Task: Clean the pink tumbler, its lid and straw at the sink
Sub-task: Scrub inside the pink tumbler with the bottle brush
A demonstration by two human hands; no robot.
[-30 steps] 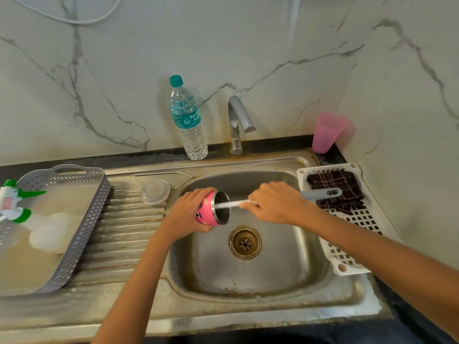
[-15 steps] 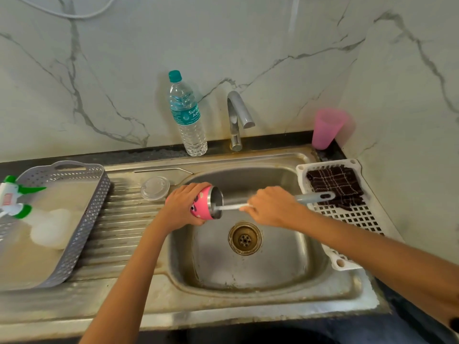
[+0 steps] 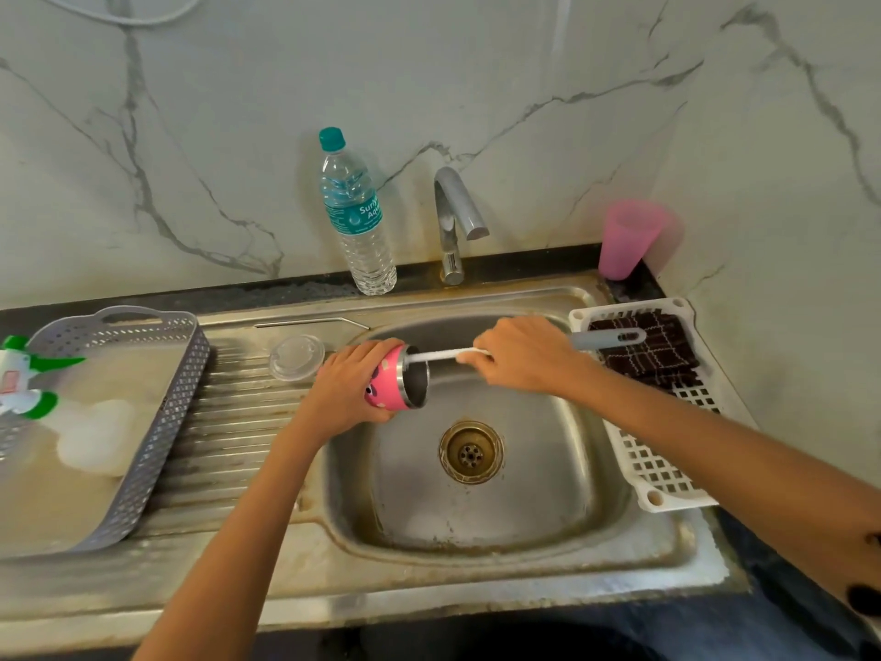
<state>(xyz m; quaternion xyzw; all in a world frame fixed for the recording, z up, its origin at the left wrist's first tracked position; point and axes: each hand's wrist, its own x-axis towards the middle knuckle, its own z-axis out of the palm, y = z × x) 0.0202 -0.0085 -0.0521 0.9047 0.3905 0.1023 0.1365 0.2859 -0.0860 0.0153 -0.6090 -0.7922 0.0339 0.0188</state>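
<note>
Clock bearings here take the drain (image 3: 471,451) as centre, 12 toward the wall.

The step in hand looks like scrubbing the tumbler's inside. The left hand (image 3: 350,384) wraps the pink tumbler (image 3: 388,381) round its body and holds it on its side at about 10, over the sink's (image 3: 476,527) edge, with the mouth facing 3. The right hand (image 3: 529,355), at about 1, is closed round the brush (image 3: 443,356). Its white stem runs into the tumbler's mouth near the upper rim, and the head is hidden inside. The grey handle end sticks out past the hand toward 2.

The lid (image 3: 296,357) lies flat on the drainboard just left of the tumbler, and the straw (image 3: 310,322) lies beyond it toward 11 — both seem yet to be washed. No water shows at the tap (image 3: 453,217), at 12.

Next, I judge, the brush needs strokes in line with the tumbler's axis while the left hand turns the tumbler, then a rinse, which calls for 1 hand free to open the tap.

Containers:
- The grey basket (image 3: 157,422) at 9 holds a spray bottle (image 3: 24,374) and something white, too washed out to name.
- The white rack (image 3: 658,479) at 3 holds a dark cloth (image 3: 648,345).
- A water bottle (image 3: 357,217) at 11 is capped and part full.
- A pink cup (image 3: 629,238) stands at 1 — its contents cannot be seen.
</note>
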